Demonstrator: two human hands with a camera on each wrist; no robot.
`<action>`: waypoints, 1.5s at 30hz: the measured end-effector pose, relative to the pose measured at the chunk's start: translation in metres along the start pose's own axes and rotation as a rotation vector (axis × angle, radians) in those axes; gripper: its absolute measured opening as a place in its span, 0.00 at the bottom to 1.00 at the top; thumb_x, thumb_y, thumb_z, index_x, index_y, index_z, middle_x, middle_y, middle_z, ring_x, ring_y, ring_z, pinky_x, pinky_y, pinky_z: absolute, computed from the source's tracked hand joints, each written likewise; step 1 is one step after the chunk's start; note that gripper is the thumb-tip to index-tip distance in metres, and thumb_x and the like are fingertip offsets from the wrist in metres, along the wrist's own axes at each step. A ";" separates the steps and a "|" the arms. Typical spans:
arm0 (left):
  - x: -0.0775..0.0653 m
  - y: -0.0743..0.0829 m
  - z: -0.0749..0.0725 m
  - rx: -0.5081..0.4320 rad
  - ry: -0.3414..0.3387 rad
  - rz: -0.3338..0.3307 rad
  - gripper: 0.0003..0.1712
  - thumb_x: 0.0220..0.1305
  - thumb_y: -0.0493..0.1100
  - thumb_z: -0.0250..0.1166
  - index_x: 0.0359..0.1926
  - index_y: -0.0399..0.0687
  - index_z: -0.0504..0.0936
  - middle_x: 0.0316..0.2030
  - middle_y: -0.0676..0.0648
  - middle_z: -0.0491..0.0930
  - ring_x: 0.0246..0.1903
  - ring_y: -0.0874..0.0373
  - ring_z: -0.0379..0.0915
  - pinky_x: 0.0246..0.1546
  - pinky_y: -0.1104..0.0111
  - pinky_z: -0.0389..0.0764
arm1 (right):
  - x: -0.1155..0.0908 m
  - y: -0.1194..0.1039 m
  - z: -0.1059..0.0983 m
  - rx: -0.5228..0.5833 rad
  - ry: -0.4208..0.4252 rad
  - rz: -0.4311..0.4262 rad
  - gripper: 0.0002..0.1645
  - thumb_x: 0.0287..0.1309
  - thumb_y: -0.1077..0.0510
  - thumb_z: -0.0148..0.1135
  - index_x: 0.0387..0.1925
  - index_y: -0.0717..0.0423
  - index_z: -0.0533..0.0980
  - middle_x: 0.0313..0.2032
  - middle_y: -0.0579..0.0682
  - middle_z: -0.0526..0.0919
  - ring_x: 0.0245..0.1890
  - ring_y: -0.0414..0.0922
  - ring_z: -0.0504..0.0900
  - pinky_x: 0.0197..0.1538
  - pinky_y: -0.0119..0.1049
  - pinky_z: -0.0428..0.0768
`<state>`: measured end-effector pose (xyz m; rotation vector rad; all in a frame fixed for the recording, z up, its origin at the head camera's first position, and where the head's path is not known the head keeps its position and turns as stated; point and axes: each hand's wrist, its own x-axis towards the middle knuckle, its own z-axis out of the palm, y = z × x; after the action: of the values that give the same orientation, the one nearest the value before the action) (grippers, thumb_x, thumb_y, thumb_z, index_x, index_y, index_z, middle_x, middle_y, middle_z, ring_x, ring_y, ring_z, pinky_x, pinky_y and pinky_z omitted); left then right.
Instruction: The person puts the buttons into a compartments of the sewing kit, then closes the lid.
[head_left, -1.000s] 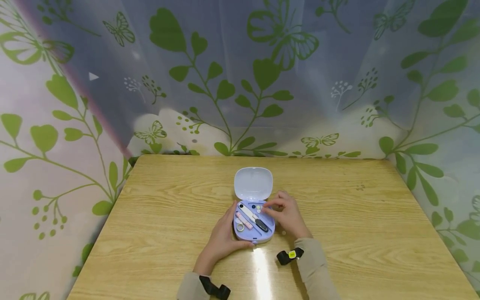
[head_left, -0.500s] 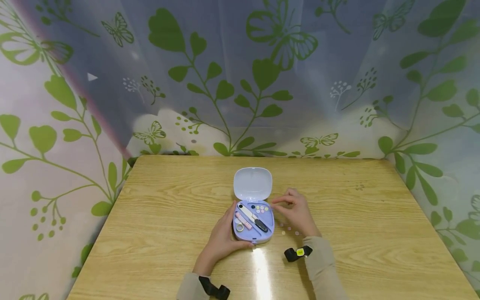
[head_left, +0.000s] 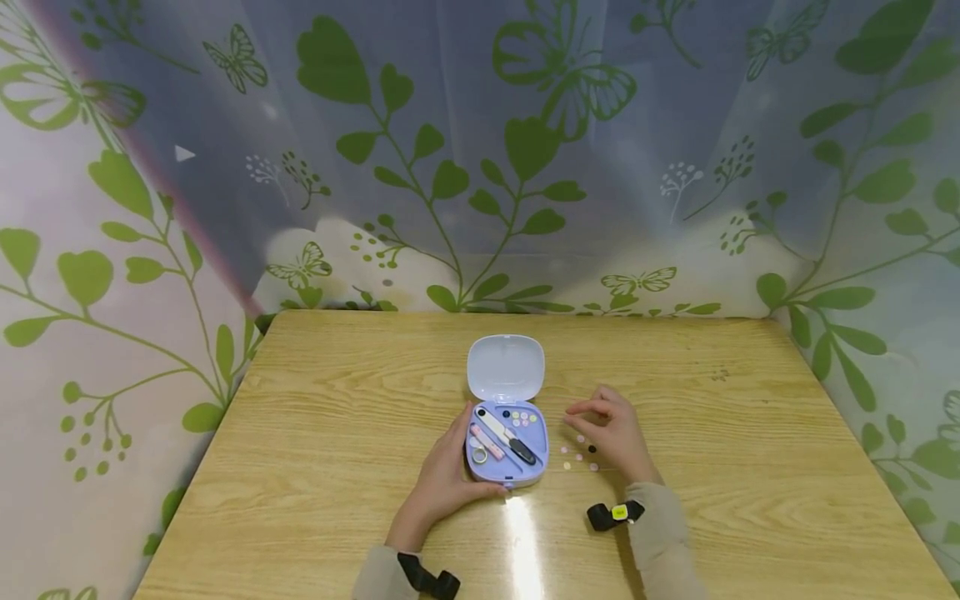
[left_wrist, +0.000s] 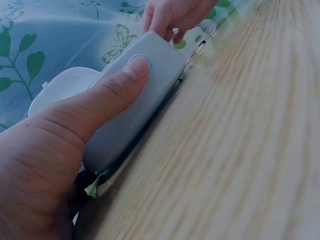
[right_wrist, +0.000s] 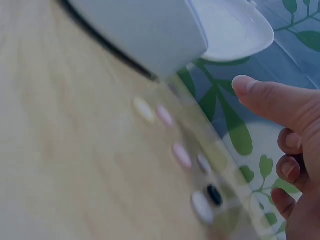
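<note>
A lilac sewing box [head_left: 536,442] stands on the table with its pale lid [head_left: 506,367] swung up. My left hand [head_left: 444,473] grips it, fingers along the left side and thumb across the front; in the left wrist view the thumb presses the round catch [left_wrist: 142,62]. Inside the box lie several small buttons [head_left: 524,416], a tool with a white shaft and black handle [head_left: 521,451], a pink banded piece [head_left: 488,442] and a ring-shaped piece [head_left: 479,456]. To the right of the box, my right hand [head_left: 617,433] hovers with thumb and index finger apart, nothing visible between them.
Several loose buttons, among them a yellow one [head_left: 567,466] and a black one [head_left: 592,449], lie on the wooden table [head_left: 750,467] between the box and the right hand. A leaf-patterned curtain [head_left: 450,167] hangs behind the table's far edge.
My right hand has moved right, out of the box to above the table, uncovering the buttons inside and those on the table. The left hand keeps its grip on the box.
</note>
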<state>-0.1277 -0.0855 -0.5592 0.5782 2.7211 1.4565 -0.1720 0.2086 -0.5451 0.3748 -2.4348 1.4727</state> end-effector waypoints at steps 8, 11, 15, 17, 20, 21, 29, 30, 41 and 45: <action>0.001 -0.001 0.000 -0.003 -0.002 0.002 0.78 0.35 0.60 0.84 0.79 0.46 0.44 0.77 0.44 0.51 0.73 0.47 0.49 0.71 0.50 0.55 | -0.012 -0.020 -0.012 -0.005 -0.017 0.023 0.07 0.46 0.70 0.76 0.30 0.63 0.86 0.25 0.59 0.73 0.29 0.50 0.66 0.33 0.27 0.63; 0.001 -0.001 0.000 0.001 0.000 0.005 0.78 0.35 0.60 0.84 0.79 0.45 0.44 0.77 0.44 0.51 0.73 0.47 0.49 0.71 0.50 0.55 | -0.015 -0.030 -0.016 -0.013 -0.033 0.048 0.06 0.47 0.69 0.75 0.30 0.65 0.86 0.25 0.61 0.73 0.29 0.52 0.66 0.33 0.28 0.64; 0.001 -0.002 0.001 0.001 0.003 0.008 0.79 0.34 0.60 0.84 0.79 0.45 0.44 0.77 0.44 0.51 0.73 0.48 0.50 0.71 0.50 0.55 | -0.017 -0.033 -0.019 -0.024 -0.041 0.054 0.06 0.46 0.69 0.76 0.30 0.65 0.86 0.25 0.61 0.73 0.29 0.53 0.67 0.33 0.31 0.64; 0.001 -0.001 0.001 -0.002 0.004 0.008 0.79 0.34 0.60 0.84 0.79 0.45 0.44 0.77 0.44 0.51 0.73 0.48 0.50 0.71 0.50 0.55 | -0.018 -0.031 -0.019 -0.021 -0.044 0.051 0.06 0.46 0.69 0.76 0.30 0.64 0.86 0.25 0.59 0.74 0.29 0.54 0.67 0.33 0.31 0.65; 0.001 -0.001 0.001 -0.008 0.004 0.005 0.79 0.34 0.60 0.84 0.79 0.46 0.44 0.77 0.45 0.51 0.73 0.47 0.49 0.71 0.49 0.55 | -0.019 -0.029 -0.019 -0.012 -0.049 0.052 0.07 0.45 0.69 0.76 0.29 0.64 0.86 0.25 0.59 0.75 0.28 0.54 0.68 0.32 0.30 0.65; 0.000 -0.001 0.001 -0.006 0.004 0.004 0.79 0.34 0.60 0.84 0.79 0.46 0.44 0.77 0.45 0.51 0.73 0.47 0.49 0.71 0.49 0.55 | -0.020 -0.027 -0.019 -0.012 -0.049 0.052 0.07 0.45 0.69 0.77 0.29 0.64 0.86 0.25 0.59 0.75 0.28 0.53 0.68 0.32 0.30 0.65; 0.000 -0.002 0.001 0.004 0.006 0.009 0.79 0.34 0.60 0.84 0.79 0.45 0.44 0.77 0.45 0.51 0.73 0.47 0.49 0.71 0.49 0.55 | -0.023 -0.012 -0.018 -0.019 -0.071 0.058 0.09 0.43 0.69 0.78 0.30 0.63 0.86 0.25 0.58 0.75 0.29 0.52 0.68 0.33 0.32 0.66; 0.000 -0.002 0.001 0.005 0.006 0.007 0.79 0.34 0.60 0.84 0.79 0.45 0.44 0.77 0.45 0.51 0.73 0.47 0.49 0.71 0.49 0.55 | -0.023 -0.006 -0.017 -0.028 -0.071 0.058 0.09 0.43 0.68 0.78 0.30 0.62 0.87 0.25 0.56 0.75 0.29 0.52 0.68 0.33 0.32 0.66; -0.001 -0.002 0.002 0.004 0.005 0.006 0.79 0.34 0.60 0.84 0.79 0.46 0.44 0.77 0.45 0.51 0.74 0.49 0.49 0.72 0.51 0.55 | -0.025 0.021 -0.012 -0.079 -0.049 0.012 0.07 0.44 0.62 0.80 0.27 0.50 0.88 0.23 0.42 0.71 0.27 0.39 0.65 0.31 0.31 0.64; -0.001 -0.002 0.002 0.000 0.004 0.004 0.78 0.35 0.59 0.84 0.79 0.46 0.44 0.77 0.46 0.51 0.74 0.49 0.49 0.72 0.51 0.55 | -0.026 0.022 -0.011 -0.104 -0.051 0.018 0.08 0.44 0.61 0.80 0.27 0.48 0.88 0.23 0.40 0.71 0.26 0.39 0.65 0.31 0.32 0.64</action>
<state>-0.1274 -0.0852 -0.5624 0.5821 2.7244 1.4601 -0.1548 0.2301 -0.5672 0.3731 -2.5486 1.3525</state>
